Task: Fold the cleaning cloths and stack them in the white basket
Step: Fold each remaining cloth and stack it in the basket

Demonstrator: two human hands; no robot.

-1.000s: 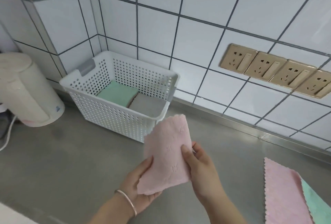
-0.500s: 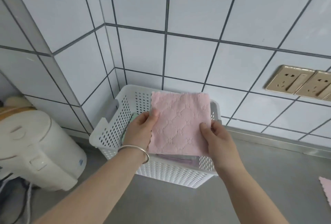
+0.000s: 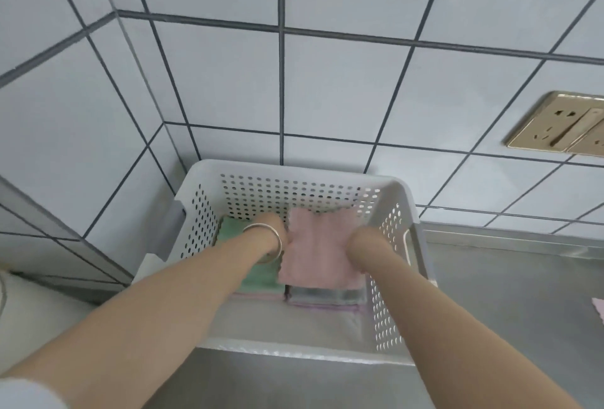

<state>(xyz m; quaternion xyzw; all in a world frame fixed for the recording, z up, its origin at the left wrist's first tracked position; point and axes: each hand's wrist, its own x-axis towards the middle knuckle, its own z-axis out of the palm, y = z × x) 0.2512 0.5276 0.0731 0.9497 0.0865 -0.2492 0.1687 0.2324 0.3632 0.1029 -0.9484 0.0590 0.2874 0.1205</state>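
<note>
The white perforated basket (image 3: 294,168) stands in the tiled corner, and both my arms reach down into it. A folded pink cloth (image 3: 315,255) lies on top of the right-hand stack of grey cloths (image 3: 323,296). My left hand (image 3: 273,224), a bangle on its wrist, holds the pink cloth's left edge. On the cloth's right edge is my right hand (image 3: 361,238). My wrists hide most of the fingers. A folded green cloth (image 3: 261,278) lies in the basket's left half, under my left forearm.
The basket sits on a steel counter (image 3: 506,310) against the tiled wall. The corner of another pink cloth (image 3: 598,309) shows at the right edge. Gold wall sockets (image 3: 555,124) are mounted at the upper right.
Both hands carried the folded pink cloth from above the counter over the basket and lowered it onto the grey stack inside. My head moved closer, over the basket.
</note>
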